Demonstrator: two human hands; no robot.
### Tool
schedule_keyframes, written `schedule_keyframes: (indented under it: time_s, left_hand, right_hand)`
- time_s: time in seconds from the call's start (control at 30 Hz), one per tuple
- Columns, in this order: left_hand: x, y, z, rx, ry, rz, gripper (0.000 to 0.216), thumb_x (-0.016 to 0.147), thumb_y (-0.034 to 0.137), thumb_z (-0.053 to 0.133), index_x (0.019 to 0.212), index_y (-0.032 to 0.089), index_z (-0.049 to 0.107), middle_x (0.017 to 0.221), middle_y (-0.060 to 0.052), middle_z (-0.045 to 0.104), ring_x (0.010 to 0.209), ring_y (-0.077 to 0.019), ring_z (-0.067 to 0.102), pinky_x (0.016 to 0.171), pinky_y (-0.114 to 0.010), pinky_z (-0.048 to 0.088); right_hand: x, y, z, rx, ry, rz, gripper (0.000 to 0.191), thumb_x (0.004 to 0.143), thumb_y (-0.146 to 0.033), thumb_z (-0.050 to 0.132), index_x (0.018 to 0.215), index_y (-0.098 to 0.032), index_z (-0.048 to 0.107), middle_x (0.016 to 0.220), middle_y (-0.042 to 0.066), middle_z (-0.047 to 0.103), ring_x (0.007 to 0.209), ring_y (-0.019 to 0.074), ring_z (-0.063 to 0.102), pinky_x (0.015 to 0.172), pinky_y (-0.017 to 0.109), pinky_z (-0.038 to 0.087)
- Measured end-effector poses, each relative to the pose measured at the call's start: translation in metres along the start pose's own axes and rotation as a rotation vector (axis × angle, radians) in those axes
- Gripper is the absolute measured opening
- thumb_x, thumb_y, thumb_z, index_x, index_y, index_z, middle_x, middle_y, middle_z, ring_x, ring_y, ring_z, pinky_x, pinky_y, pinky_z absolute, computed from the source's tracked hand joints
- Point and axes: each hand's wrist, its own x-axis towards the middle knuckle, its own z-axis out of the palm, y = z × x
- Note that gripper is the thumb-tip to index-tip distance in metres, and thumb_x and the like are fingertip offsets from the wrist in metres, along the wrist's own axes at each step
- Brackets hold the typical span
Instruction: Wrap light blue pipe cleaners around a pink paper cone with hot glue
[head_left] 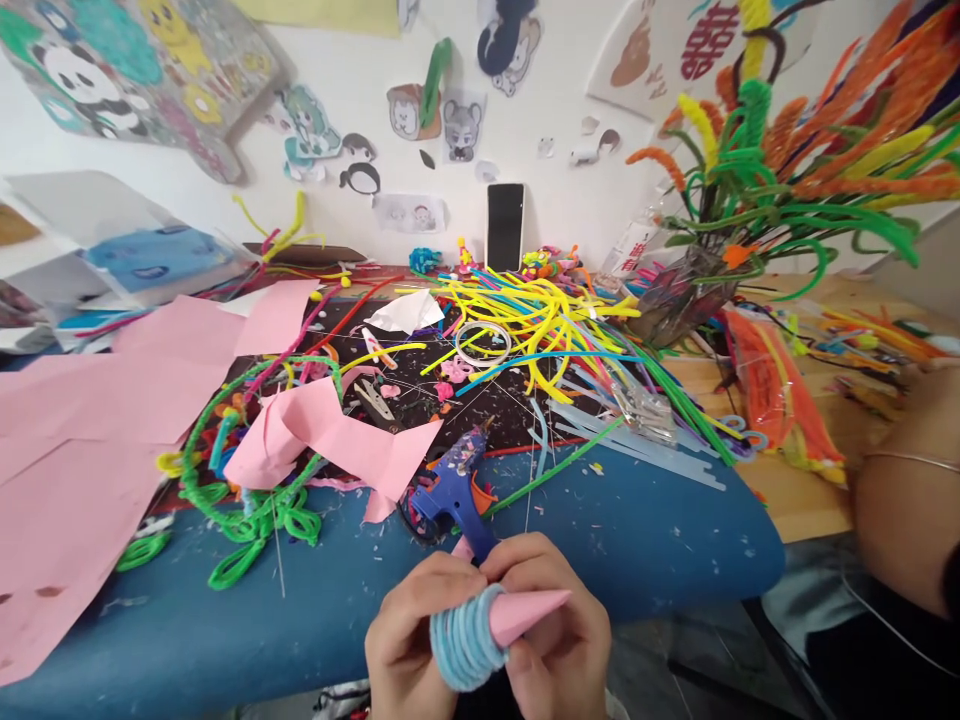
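Both my hands hold a pink paper cone near the bottom edge of the view, its tip pointing right. A light blue pipe cleaner is coiled round the cone's wide end. My left hand is closed round the coiled end. My right hand pinches the cone from above and below. Just beyond my hands a blue glue gun lies on the blue mat.
Pink paper sheets cover the left of the table. A green pipe-cleaner tangle lies beside them. Yellow and blue pipe cleaners pile up at the back, before a phone. A vase of pipe-cleaner flowers stands right. Another person's arm rests at right.
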Motion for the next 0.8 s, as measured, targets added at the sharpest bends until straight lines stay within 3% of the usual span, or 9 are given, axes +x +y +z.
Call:
schedule_keyframes:
  time_s: [0.17,0.3,0.53,0.8]
  left_hand:
    - [0.003,-0.002,-0.002,0.005,-0.034,0.026,0.017,0.092,0.025,0.074,0.109,0.021,0.077,0.087,-0.003,0.080,0.075,-0.0143,0.075,0.071,-0.020,0.062]
    - [0.006,-0.003,-0.002,-0.061,-0.083,-0.019,0.017,0.094,0.026,0.073,0.111,0.024,0.078,0.085,-0.003,0.080,0.073,-0.0152,0.075,0.068,-0.021,0.062]
    - [0.006,-0.007,-0.007,-0.139,-0.140,-0.102,0.020,0.095,0.028,0.073,0.114,0.029,0.079,0.086,-0.003,0.082,0.072,-0.0148,0.076,0.065,-0.020,0.060]
    - [0.007,-0.009,-0.006,-0.173,-0.183,-0.098,0.022,0.095,0.028,0.072,0.116,0.030,0.079,0.082,-0.003,0.079,0.066,-0.0139,0.073,0.061,-0.020,0.059]
  right_hand:
    - [-0.008,0.007,0.009,0.003,0.090,0.006,0.028,0.097,-0.048,0.065,0.088,-0.022,0.066,0.075,0.002,0.068,0.069,0.0142,0.066,0.063,0.023,0.059]
    - [-0.014,0.013,0.012,-0.003,0.145,-0.073,0.027,0.098,-0.048,0.064,0.098,-0.021,0.067,0.080,0.003,0.067,0.072,0.0150,0.066,0.062,0.024,0.058]
    - [-0.007,0.016,-0.010,-0.002,-0.091,-0.146,0.026,0.099,-0.045,0.064,0.100,-0.020,0.071,0.093,0.006,0.071,0.074,0.0160,0.069,0.063,0.026,0.060]
    - [-0.014,0.022,-0.009,-0.021,-0.035,-0.210,0.026,0.106,-0.037,0.054,0.101,-0.019,0.071,0.096,0.005,0.069,0.075,0.0149,0.068,0.064,0.026,0.059]
